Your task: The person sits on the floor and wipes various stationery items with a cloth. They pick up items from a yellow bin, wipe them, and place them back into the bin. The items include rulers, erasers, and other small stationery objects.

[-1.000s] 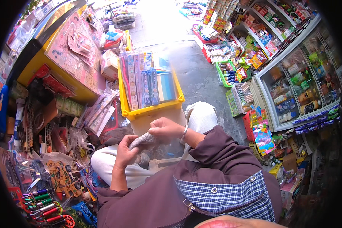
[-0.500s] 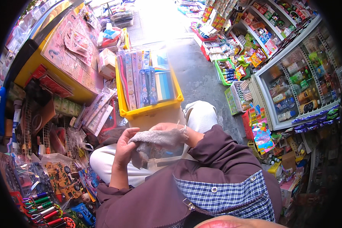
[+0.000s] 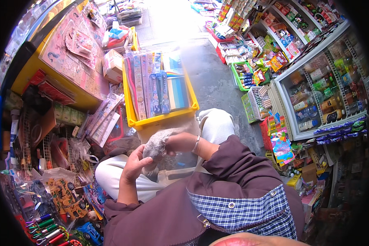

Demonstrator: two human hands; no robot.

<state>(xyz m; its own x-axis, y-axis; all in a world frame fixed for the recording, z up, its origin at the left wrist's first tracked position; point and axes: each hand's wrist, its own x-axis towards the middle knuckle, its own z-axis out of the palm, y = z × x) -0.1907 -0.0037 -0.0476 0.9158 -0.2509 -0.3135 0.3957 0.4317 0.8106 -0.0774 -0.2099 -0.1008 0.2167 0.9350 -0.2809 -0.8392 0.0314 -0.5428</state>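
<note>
A fuzzy grey knitted piece (image 3: pixel 157 143) is bunched up between my two hands, above my lap. My left hand (image 3: pixel 134 165) pinches its near left side, thumb on top and the other fingers partly behind it. From the right, my right hand (image 3: pixel 180 142) reaches to the knit, its fingertips covered by the fabric or tucked into it; I cannot tell which. A light bracelet circles the right wrist. What exact kind of knitted item this is does not show.
Just beyond my hands stands a yellow crate (image 3: pixel 162 117) of flat packaged goods. Toys and bagged items crowd the left. At right are a glass-door drinks cooler (image 3: pixel 324 92), a green basket (image 3: pixel 242 78) and snack shelves. Grey floor (image 3: pixel 213 78) runs between.
The knit was stretched out sideways between both hands; now it is bunched and rounded farther left. My right hand has moved left with its fingers at or in the fabric.
</note>
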